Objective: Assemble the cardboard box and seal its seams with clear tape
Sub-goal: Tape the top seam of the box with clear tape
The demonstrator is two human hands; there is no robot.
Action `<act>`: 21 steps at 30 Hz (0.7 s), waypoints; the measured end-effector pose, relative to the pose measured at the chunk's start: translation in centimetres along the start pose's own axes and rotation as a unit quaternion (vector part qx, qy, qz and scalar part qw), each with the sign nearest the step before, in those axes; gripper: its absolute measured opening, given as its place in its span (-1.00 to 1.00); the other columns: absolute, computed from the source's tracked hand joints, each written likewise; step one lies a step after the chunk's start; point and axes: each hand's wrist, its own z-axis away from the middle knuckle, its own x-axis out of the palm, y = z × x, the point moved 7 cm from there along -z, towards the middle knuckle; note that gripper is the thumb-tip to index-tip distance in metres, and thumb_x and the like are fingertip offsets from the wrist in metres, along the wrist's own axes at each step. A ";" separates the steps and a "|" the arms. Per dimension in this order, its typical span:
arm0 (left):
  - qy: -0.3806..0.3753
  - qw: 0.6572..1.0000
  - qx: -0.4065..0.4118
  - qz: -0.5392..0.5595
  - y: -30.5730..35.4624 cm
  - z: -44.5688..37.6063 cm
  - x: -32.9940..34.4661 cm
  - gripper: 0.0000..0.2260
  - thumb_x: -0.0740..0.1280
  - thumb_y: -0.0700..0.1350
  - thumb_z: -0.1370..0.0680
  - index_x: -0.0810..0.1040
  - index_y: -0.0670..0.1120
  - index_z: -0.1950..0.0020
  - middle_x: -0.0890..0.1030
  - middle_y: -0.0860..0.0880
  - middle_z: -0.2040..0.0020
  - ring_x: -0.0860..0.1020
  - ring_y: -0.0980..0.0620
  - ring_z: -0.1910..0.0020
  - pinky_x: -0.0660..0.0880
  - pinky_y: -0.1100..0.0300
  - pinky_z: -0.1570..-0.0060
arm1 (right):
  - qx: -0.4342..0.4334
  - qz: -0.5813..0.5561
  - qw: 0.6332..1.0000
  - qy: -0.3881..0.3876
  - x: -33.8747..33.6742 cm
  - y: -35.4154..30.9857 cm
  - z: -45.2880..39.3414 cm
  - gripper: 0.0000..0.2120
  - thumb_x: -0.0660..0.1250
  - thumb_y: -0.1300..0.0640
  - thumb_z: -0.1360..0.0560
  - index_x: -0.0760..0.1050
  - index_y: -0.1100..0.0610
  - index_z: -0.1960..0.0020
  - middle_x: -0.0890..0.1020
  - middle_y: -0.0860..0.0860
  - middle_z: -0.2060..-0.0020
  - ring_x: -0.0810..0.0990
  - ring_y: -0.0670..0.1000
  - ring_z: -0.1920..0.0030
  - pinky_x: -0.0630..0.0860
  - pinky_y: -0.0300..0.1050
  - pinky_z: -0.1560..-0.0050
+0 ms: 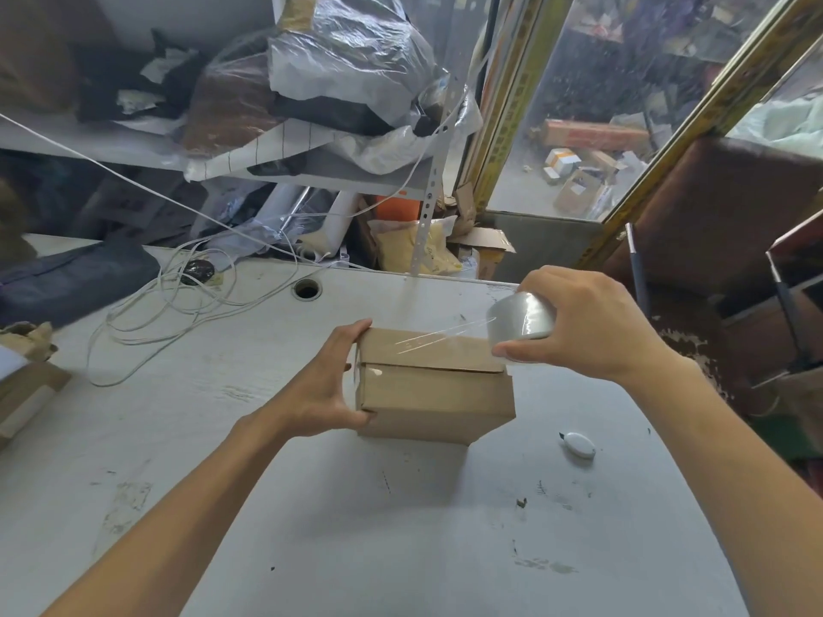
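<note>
Head view: left hand (323, 385) grips the small brown cardboard box (434, 385); right-hand fingers (512, 350) clasp the clear tape roll (522, 321) — keep the strip taut, centred over the seam.

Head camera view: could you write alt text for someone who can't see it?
A person's left hand steadies a small cardboard box on a grey table, while the right hand holds a tape roll and stretches clear tape across the box's top. A small white cutter lies to the right; white cables trail behind.
</note>
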 end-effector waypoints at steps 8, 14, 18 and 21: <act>0.007 0.999 -0.022 0.027 -0.2 1.3 -0.2 0.02 0.60 -0.03 -0.26 0.02 0.18 -0.53 0.25 0.18 -0.48 0.22 0.23 -0.50 0.35 0.08 -0.42 | 0.014 -0.005 1.000 -0.023 1.1 0.0 0.3 -0.24 0.20 -0.51 -0.22 0.56 0.06 -0.12 0.63 -0.06 0.07 0.53 -0.02 0.11 0.54 -0.02 0.08; 0.008 0.999 -0.019 0.037 -0.2 1.4 -0.2 -0.04 0.59 -0.11 -0.29 0.05 0.17 -0.49 0.25 0.30 -0.44 0.21 0.25 -0.50 0.34 0.15 -0.40 | 0.018 -0.006 0.999 -0.028 1.5 0.3 0.4 -0.23 0.20 -0.52 -0.22 0.57 0.06 -0.12 0.64 -0.06 0.07 0.54 -0.01 0.12 0.56 0.01 0.09; 0.018 0.998 -0.011 0.050 0.1 1.3 -0.1 -0.06 0.58 -0.22 -0.32 0.06 0.16 -0.49 0.26 0.28 -0.43 0.21 0.27 -0.50 0.35 0.32 -0.35 | 0.019 0.002 0.999 -0.026 1.2 0.3 0.4 -0.25 0.21 -0.51 -0.23 0.57 0.06 -0.11 0.63 -0.05 0.09 0.53 -0.01 0.13 0.54 -0.01 0.11; 0.018 0.998 -0.007 0.054 0.0 1.3 -0.1 -0.08 0.55 -0.24 -0.33 0.07 0.12 -0.50 0.27 0.25 -0.43 0.21 0.26 -0.50 0.34 0.38 -0.32 | 0.018 0.003 0.999 -0.030 1.4 0.1 0.5 -0.25 0.20 -0.51 -0.22 0.56 0.05 -0.10 0.63 -0.07 0.08 0.52 -0.03 0.13 0.55 -0.01 0.10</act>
